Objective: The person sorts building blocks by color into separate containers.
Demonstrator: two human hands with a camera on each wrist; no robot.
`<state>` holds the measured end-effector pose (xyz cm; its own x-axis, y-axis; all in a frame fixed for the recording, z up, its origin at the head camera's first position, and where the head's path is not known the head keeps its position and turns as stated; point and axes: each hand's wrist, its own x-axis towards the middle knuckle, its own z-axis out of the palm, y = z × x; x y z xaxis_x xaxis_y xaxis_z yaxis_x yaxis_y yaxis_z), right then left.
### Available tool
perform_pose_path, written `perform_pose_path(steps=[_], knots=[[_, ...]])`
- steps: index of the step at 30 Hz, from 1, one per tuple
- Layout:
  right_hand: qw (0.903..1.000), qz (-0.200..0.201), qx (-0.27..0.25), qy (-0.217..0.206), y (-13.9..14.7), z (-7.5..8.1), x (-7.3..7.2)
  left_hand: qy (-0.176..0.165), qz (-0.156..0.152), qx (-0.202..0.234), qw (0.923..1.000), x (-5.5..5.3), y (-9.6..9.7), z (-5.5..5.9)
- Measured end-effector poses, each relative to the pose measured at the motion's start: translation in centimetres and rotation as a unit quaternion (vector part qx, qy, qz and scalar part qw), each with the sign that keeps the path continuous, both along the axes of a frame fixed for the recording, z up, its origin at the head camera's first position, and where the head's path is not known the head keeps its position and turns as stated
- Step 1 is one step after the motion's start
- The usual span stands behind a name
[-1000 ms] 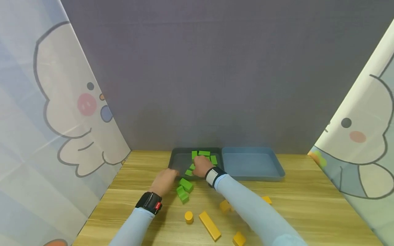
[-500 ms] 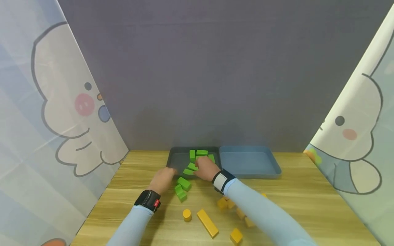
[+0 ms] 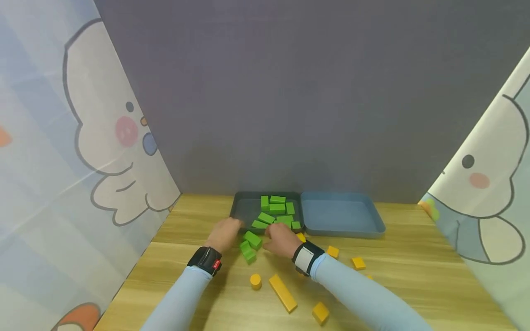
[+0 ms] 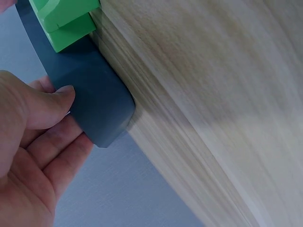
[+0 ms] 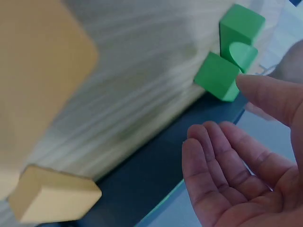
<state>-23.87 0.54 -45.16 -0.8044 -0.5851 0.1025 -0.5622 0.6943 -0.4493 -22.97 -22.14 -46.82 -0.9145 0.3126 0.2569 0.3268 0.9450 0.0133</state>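
My left hand point(image 3: 223, 233) pinches the front wall of the dark grey tray point(image 4: 94, 94) near its left corner, thumb on one side and fingers on the other. My right hand point(image 3: 282, 240) is just in front of the same tray, palm and fingers showing with nothing in them in the right wrist view. Its thumb tip overlaps a green block point(image 5: 218, 75) there; another green block point(image 5: 241, 23) is close by. On the table between the hands lie a green block point(image 3: 252, 240) and a notched green piece point(image 3: 248, 252). Several green blocks point(image 3: 277, 209) sit inside the dark tray.
A blue tray point(image 3: 343, 233) stands against the dark one's right side. Nearer me lie a yellow cylinder point(image 3: 256, 281), a long yellow bar point(image 3: 283, 293) and a yellow cube point(image 3: 320, 313). More yellow blocks point(image 3: 358, 263) lie around the right forearm. A grey backdrop point(image 3: 265, 101) rises behind.
My right hand has drawn back from over the dark tray to the table in front of it, beside the loose green blocks. My left hand keeps its hold at the tray's front left.
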Motion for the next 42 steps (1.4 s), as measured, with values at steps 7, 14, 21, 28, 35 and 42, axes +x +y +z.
perform_pose_path(steps=[7,14,21,28,35,42], knots=[[0.9996,-0.007,-0.019,-0.019,-1.0,-0.3,0.0,0.008,-0.005,-0.010,0.9999,-0.4,0.2,0.0],[0.9998,-0.011,0.009,-0.016,-2.8,-0.6,-0.2,0.026,-0.008,-0.015,0.9995,-0.6,-0.1,-0.3],[0.9989,-0.010,0.044,0.012,-4.2,-0.9,-0.4,0.010,-0.004,-0.008,0.9999,-0.2,0.1,0.1],[0.9985,-0.015,0.052,0.007,-4.5,-1.2,-0.7,0.011,-0.007,-0.005,0.9999,0.1,0.2,0.2],[0.9987,-0.014,0.049,0.006,-4.2,-1.3,-0.7,0.012,-0.010,-0.005,0.9999,0.0,0.2,0.1],[0.9989,-0.015,0.044,0.005,-3.5,-1.3,-0.4,0.006,-0.013,0.003,0.9999,0.3,0.1,0.5]])
